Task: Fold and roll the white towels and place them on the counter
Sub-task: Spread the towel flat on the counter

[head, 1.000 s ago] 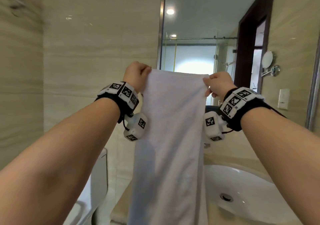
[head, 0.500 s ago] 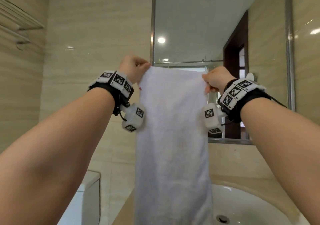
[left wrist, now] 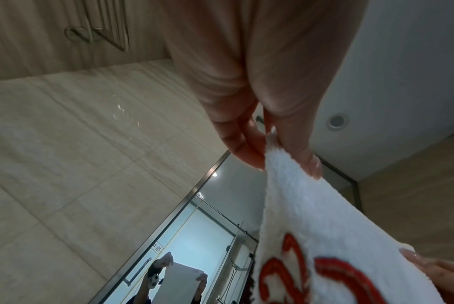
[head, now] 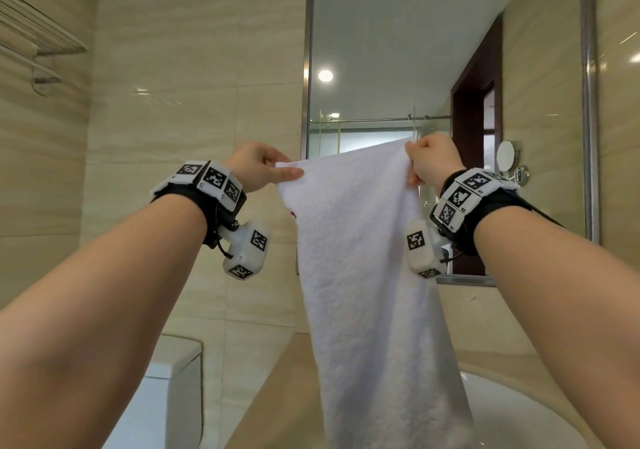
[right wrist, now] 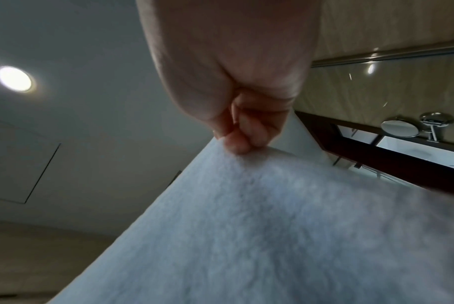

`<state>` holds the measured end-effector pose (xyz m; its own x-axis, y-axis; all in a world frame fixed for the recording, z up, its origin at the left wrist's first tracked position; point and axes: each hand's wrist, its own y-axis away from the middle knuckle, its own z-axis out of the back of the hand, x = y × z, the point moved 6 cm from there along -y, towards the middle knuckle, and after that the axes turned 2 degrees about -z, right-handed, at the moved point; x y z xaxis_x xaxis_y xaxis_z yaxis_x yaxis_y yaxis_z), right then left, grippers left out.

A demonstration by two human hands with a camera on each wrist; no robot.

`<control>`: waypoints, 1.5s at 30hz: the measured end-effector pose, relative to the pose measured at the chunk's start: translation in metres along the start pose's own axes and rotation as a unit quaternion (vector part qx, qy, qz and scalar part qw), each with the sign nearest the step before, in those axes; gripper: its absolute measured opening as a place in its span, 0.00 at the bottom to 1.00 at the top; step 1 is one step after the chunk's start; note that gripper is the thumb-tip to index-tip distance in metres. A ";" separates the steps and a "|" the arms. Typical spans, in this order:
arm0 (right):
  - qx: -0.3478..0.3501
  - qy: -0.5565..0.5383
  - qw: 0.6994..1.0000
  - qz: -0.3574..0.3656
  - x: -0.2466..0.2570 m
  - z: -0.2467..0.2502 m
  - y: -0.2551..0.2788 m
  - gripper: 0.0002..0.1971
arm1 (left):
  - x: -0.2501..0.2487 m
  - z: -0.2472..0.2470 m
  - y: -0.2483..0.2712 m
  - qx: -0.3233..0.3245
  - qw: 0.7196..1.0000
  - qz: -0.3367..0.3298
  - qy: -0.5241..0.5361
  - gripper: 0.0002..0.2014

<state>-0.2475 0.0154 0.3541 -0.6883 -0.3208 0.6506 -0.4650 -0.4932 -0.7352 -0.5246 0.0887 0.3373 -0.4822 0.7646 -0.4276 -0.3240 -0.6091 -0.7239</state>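
Towel first: it is white and hangs lengthwise in the air in front of you, held up by its top edge between your two raised hands, above the beige counter and the white sink at lower right. Your left hand pinches the top left corner between thumb and fingers; in the left wrist view the fingertips press the cloth edge from one side and the thumb from the other, and red embroidered marks show on the towel just below that corner. Your right hand is curled into a closed grip on the top right corner, which sits a little higher than the left one, so the top edge slopes down toward your left. The right wrist view shows your bent fingers clamped on the towel's edge, with the cloth spreading out below them. The towel's lower end runs out of the head view at the bottom. Behind it is a framed mirror on the tiled wall. A toilet tank stands at lower left, a metal rack is fixed to the wall at upper left, and a small round mirror is mounted at right.
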 end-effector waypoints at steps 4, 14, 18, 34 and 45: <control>-0.031 0.007 0.999 -0.023 0.000 0.001 -0.003 0.20 | 0.004 -0.005 -0.001 0.000 0.994 0.019 0.111 0.10; -0.028 0.016 0.999 -0.019 0.024 0.026 -0.022 0.14 | -0.027 0.005 -0.024 -0.129 0.973 -0.018 0.190 0.11; -0.012 0.055 0.997 -0.055 -0.017 -0.011 -0.021 0.09 | 0.003 -0.031 -0.026 -0.098 0.992 0.006 0.076 0.16; 0.113 0.126 0.971 -0.166 -0.208 -0.174 -0.008 0.07 | 0.209 -0.201 -0.014 0.210 0.929 0.211 0.218 0.24; 0.084 0.124 0.974 -0.168 -0.269 -0.217 -0.013 0.11 | 0.260 -0.236 -0.015 0.170 0.919 0.258 0.245 0.10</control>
<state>-0.1773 0.2838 0.1475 -0.6358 0.0773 0.7680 -0.6042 -0.6691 -0.4328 -0.4535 0.3460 0.1093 -0.2456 0.3072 -0.9194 -0.4304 -0.8844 -0.1805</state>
